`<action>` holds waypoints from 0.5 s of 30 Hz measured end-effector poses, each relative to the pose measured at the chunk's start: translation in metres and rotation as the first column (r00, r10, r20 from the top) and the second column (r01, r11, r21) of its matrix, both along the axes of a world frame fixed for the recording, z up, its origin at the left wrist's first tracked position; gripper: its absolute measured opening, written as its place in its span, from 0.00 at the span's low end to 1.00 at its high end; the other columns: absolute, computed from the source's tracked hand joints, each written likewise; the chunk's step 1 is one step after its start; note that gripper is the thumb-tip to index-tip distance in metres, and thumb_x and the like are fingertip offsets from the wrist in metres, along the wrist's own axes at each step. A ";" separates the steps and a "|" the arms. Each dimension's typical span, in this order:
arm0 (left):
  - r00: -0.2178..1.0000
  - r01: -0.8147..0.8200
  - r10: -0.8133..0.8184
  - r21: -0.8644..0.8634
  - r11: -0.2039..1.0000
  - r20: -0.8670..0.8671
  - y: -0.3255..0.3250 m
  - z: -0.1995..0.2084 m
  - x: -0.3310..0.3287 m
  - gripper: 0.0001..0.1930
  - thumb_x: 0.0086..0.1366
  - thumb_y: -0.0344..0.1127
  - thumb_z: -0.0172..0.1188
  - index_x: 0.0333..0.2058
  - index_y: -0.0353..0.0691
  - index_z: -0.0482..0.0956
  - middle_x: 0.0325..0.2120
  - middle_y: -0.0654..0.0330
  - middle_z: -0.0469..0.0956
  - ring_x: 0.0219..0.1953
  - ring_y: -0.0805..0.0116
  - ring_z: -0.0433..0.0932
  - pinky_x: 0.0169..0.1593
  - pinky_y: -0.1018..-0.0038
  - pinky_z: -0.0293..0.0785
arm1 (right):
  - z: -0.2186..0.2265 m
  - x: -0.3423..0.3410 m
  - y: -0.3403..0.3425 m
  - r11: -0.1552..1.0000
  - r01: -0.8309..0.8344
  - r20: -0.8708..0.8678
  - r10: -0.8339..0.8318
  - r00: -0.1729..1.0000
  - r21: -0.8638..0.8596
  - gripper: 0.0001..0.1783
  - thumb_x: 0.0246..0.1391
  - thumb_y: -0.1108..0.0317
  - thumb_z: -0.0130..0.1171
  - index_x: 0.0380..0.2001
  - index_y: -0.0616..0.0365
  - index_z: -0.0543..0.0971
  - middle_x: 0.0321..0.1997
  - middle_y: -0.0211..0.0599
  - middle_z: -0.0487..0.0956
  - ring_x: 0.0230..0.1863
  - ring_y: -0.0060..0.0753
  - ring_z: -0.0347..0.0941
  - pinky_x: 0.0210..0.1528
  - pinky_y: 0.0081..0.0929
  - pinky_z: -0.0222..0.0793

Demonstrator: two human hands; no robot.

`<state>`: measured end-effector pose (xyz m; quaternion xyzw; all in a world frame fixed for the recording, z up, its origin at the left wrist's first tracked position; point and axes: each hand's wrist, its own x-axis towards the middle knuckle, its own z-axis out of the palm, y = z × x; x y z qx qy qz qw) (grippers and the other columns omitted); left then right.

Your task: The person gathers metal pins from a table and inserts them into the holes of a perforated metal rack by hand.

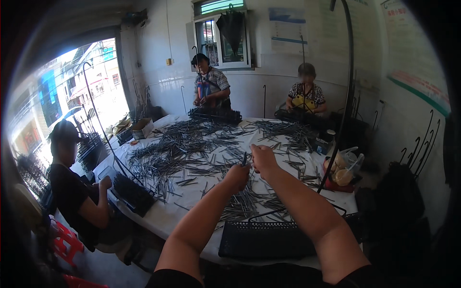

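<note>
Both my arms reach out over the white-covered table (165,192), where many thin dark grey sticks (182,144) lie scattered in loose heaps. My left hand (237,177) is closed, and a short dark stick (245,159) pokes up from its fingers. Right beside it, my right hand (263,158) is closed with the fingertips pinched close to the left hand's. Whatever the right fingers pinch is too small to make out. Below my forearms, at the near table edge, lies a long black rack (264,240) with a perforated rim and a wire handle.
Three people sit or stand around the table, at the left (81,187), far side (211,86) and far right (305,93), by black racks (132,194). A tall hooked rod (349,62) rises right of my arms. Bags and a cup (343,168) stand at the right edge.
</note>
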<state>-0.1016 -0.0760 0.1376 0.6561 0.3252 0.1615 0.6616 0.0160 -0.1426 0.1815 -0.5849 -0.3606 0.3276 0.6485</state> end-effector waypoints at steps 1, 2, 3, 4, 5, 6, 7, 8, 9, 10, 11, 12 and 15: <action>0.979 0.182 -0.168 0.114 0.977 -0.115 -0.012 -0.006 0.000 0.07 0.66 0.36 0.50 0.41 0.43 0.70 0.19 0.62 0.69 0.20 0.65 0.70 0.20 0.68 0.64 | -0.005 -0.003 -0.015 1.000 -0.022 -0.029 0.022 0.999 0.002 0.20 0.63 0.54 0.48 0.20 0.53 0.67 0.15 0.26 0.63 0.11 0.20 0.55 0.11 0.23 0.49; 0.977 0.193 -0.181 0.113 0.975 -0.113 -0.021 -0.015 -0.002 0.07 0.66 0.36 0.50 0.41 0.43 0.70 0.19 0.62 0.69 0.20 0.65 0.70 0.20 0.68 0.64 | -0.013 -0.006 -0.029 0.999 -0.045 -0.058 0.045 0.997 0.002 0.20 0.64 0.54 0.48 0.21 0.53 0.66 0.15 0.26 0.63 0.11 0.20 0.55 0.11 0.22 0.48; 0.972 0.209 -0.203 0.044 0.977 -0.122 -0.026 -0.026 -0.008 0.08 0.66 0.36 0.50 0.42 0.44 0.70 0.20 0.62 0.69 0.21 0.65 0.71 0.21 0.68 0.65 | -0.018 -0.008 -0.043 0.996 -0.072 -0.057 0.069 0.996 -0.045 0.19 0.63 0.54 0.48 0.22 0.53 0.66 0.15 0.25 0.62 0.11 0.19 0.53 0.11 0.21 0.48; 0.967 0.215 -0.218 -0.030 0.976 -0.134 -0.030 -0.040 -0.019 0.09 0.65 0.36 0.51 0.43 0.45 0.70 0.20 0.62 0.69 0.21 0.64 0.71 0.22 0.67 0.66 | -0.023 -0.014 -0.057 0.996 -0.070 -0.061 0.068 0.996 -0.046 0.19 0.63 0.54 0.48 0.22 0.53 0.66 0.15 0.25 0.62 0.11 0.19 0.53 0.11 0.21 0.48; 0.966 0.215 -0.217 -0.033 0.976 -0.137 -0.031 -0.060 -0.028 0.09 0.65 0.36 0.51 0.43 0.45 0.70 0.20 0.62 0.69 0.21 0.64 0.71 0.22 0.67 0.66 | -0.027 -0.019 -0.074 0.990 -0.122 -0.081 0.116 0.990 -0.075 0.19 0.63 0.54 0.49 0.22 0.53 0.66 0.15 0.25 0.62 0.12 0.18 0.53 0.12 0.21 0.48; 0.958 0.284 -0.235 0.419 0.862 -0.164 -0.029 -0.081 -0.037 0.08 0.66 0.38 0.50 0.41 0.46 0.70 0.20 0.62 0.69 0.21 0.66 0.71 0.21 0.68 0.65 | -0.031 -0.024 -0.087 0.980 -0.175 -0.100 0.165 0.981 -0.099 0.19 0.63 0.54 0.49 0.22 0.53 0.66 0.16 0.25 0.62 0.12 0.18 0.53 0.13 0.21 0.49; 0.951 0.302 -0.238 0.772 0.559 -0.200 -0.026 -0.104 -0.045 0.08 0.67 0.41 0.49 0.40 0.47 0.71 0.20 0.63 0.69 0.20 0.67 0.70 0.19 0.69 0.64 | -0.039 -0.029 -0.097 0.979 -0.179 -0.105 0.168 0.980 -0.100 0.19 0.63 0.54 0.49 0.22 0.53 0.66 0.16 0.25 0.62 0.12 0.18 0.53 0.13 0.21 0.49; 0.924 0.154 -0.381 0.877 0.455 0.036 -0.023 -0.125 -0.053 0.10 0.69 0.46 0.48 0.34 0.48 0.68 0.18 0.66 0.66 0.15 0.71 0.65 0.14 0.71 0.57 | -0.049 -0.034 -0.106 0.978 -0.183 -0.108 0.172 0.979 -0.099 0.18 0.63 0.55 0.49 0.23 0.53 0.67 0.15 0.24 0.62 0.13 0.17 0.53 0.13 0.21 0.49; 0.917 0.169 -0.397 0.873 0.458 0.031 -0.037 -0.116 -0.053 0.10 0.69 0.46 0.48 0.34 0.48 0.68 0.18 0.66 0.66 0.15 0.71 0.65 0.14 0.71 0.57 | -0.062 -0.030 -0.117 0.981 -0.166 -0.115 0.154 0.981 -0.101 0.18 0.63 0.55 0.49 0.23 0.53 0.67 0.15 0.24 0.61 0.13 0.17 0.53 0.14 0.21 0.49; 0.958 0.248 -0.282 0.340 0.907 0.054 -0.063 -0.092 -0.056 0.10 0.68 0.46 0.49 0.33 0.48 0.68 0.17 0.66 0.65 0.14 0.71 0.64 0.13 0.71 0.55 | -0.077 -0.023 -0.128 0.984 -0.110 -0.014 0.109 0.994 -0.138 0.17 0.63 0.55 0.49 0.24 0.55 0.69 0.15 0.23 0.62 0.14 0.17 0.55 0.14 0.20 0.50; 0.987 0.143 -0.160 -0.351 0.925 -0.022 -0.086 -0.074 -0.066 0.11 0.68 0.47 0.49 0.32 0.48 0.67 0.16 0.66 0.65 0.13 0.71 0.62 0.13 0.72 0.53 | -0.087 -0.025 -0.140 0.984 -0.110 -0.023 0.108 0.994 -0.138 0.17 0.63 0.55 0.49 0.24 0.55 0.69 0.15 0.23 0.62 0.14 0.17 0.55 0.14 0.20 0.50; 0.988 0.137 -0.152 -0.363 0.922 -0.013 -0.101 -0.071 -0.076 0.13 0.69 0.49 0.49 0.29 0.48 0.66 0.15 0.68 0.62 0.11 0.72 0.59 0.12 0.73 0.50 | -0.096 -0.030 -0.153 0.989 -0.067 0.107 0.081 0.991 -0.131 0.21 0.62 0.54 0.50 0.21 0.58 0.71 0.14 0.26 0.66 0.14 0.20 0.60 0.16 0.24 0.54; 0.986 0.087 -0.123 -0.275 0.957 -0.116 -0.136 -0.067 -0.096 0.16 0.69 0.51 0.47 0.26 0.48 0.65 0.14 0.69 0.60 0.11 0.73 0.57 0.13 0.74 0.49 | -0.117 -0.040 -0.185 0.989 0.003 0.306 0.043 0.951 -0.148 0.25 0.62 0.54 0.51 0.17 0.62 0.72 0.14 0.34 0.70 0.16 0.28 0.66 0.23 0.32 0.61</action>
